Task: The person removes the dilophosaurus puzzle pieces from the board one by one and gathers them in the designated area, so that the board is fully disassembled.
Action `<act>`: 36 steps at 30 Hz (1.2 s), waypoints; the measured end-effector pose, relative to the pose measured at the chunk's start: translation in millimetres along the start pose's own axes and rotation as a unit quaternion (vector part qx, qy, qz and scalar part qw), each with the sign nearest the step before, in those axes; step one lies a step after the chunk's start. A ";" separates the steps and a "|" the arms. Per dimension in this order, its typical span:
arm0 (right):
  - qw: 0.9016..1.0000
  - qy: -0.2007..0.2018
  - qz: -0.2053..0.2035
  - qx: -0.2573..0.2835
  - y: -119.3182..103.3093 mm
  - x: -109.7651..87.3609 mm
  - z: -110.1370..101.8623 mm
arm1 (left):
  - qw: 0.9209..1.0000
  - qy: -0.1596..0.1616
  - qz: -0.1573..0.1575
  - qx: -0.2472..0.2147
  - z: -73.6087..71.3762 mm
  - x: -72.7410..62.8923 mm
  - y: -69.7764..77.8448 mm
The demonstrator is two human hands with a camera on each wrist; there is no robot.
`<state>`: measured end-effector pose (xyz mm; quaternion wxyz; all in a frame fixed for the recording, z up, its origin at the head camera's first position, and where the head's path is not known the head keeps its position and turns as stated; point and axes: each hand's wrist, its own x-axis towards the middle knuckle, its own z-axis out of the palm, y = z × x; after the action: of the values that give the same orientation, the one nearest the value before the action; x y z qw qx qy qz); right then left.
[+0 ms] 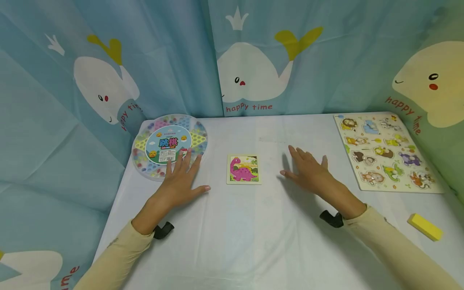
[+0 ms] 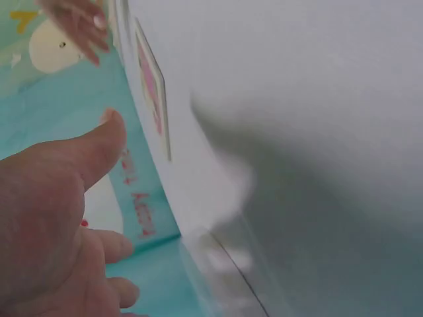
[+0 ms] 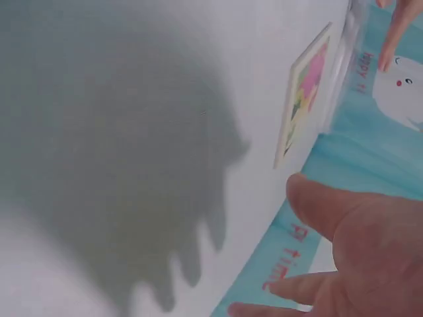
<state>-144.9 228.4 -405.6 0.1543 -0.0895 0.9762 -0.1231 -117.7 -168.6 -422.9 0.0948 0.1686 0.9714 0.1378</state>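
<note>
My left hand (image 1: pixel 179 181) is spread with straight fingers, its fingertips overlapping the near edge of a round Chinese checkers set (image 1: pixel 168 147) in the head view. My right hand (image 1: pixel 308 171) is held over the table with fingers extended, casting a shadow on the cloth. Between the two hands lies a small square dinosaur puzzle (image 1: pixel 244 169), pink dinosaur face up. Neither hand holds anything. In the left wrist view the puzzle (image 2: pixel 153 92) shows beyond the thumb; in the right wrist view the puzzle (image 3: pixel 304 96) lies past the thumb too.
An animal peg puzzle board (image 1: pixel 388 153) lies at the right side of the table (image 1: pixel 232 241). Nearer on the right is a yellow block (image 1: pixel 425 227), beside the right forearm. A blue curtain (image 1: pixel 174 60) with whales borders the back and left.
</note>
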 end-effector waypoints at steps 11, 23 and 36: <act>0.993 0.033 -0.109 0.016 -50.3 44.8 24.8 | 0.996 -0.078 0.052 -0.002 12.4 21.1 33.7; 0.977 0.068 -0.200 0.029 -97.8 61.5 41.6 | 0.990 -0.109 0.092 0.023 31.8 29.5 56.6; 0.979 0.056 -0.193 0.019 -105.2 68.5 45.4 | 0.990 -0.111 0.084 0.031 30.8 28.3 60.5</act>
<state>-179.9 103.9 -438.5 0.0739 -0.2665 0.9452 -0.1735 -118.6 -96.5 -437.8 0.1847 0.2669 0.9410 0.0952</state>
